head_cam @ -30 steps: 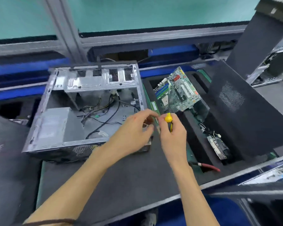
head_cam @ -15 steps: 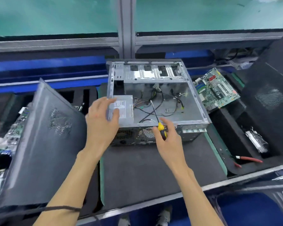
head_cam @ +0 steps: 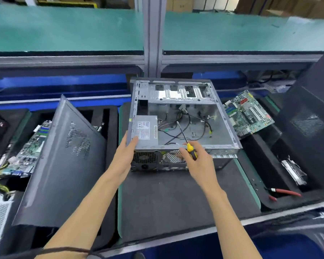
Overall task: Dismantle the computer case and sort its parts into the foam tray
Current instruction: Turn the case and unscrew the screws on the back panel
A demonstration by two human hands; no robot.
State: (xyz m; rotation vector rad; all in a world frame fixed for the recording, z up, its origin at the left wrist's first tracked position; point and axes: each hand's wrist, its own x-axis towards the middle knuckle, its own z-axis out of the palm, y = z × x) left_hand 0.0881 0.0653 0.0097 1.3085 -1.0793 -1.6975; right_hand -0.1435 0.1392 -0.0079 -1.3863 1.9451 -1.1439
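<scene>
The open computer case [head_cam: 223, 128] lies on a dark mat at the centre, its inside showing loose cables and a grey power supply [head_cam: 146, 128] at the near left. My left hand [head_cam: 123, 157] rests against the case's near left corner, thumb on the rim beside the power supply. My right hand [head_cam: 196, 161] grips a yellow-handled screwdriver [head_cam: 185, 138], whose tip points up into the case among the cables. A green motherboard [head_cam: 249, 113] leans in the foam tray [head_cam: 258, 165] to the right.
A grey side panel [head_cam: 64, 165] leans over a second foam tray on the left, with another motherboard [head_cam: 30, 150] behind it. On the right a black panel [head_cam: 307, 139] stands in the tray, with a metal drive [head_cam: 294, 172] and red-handled pliers [head_cam: 284, 192] nearby.
My view has swung left, bringing the case to the centre. My left hand has slid from the power supply's top to the case's near left corner. My right hand still holds the screwdriver at the front rim.
</scene>
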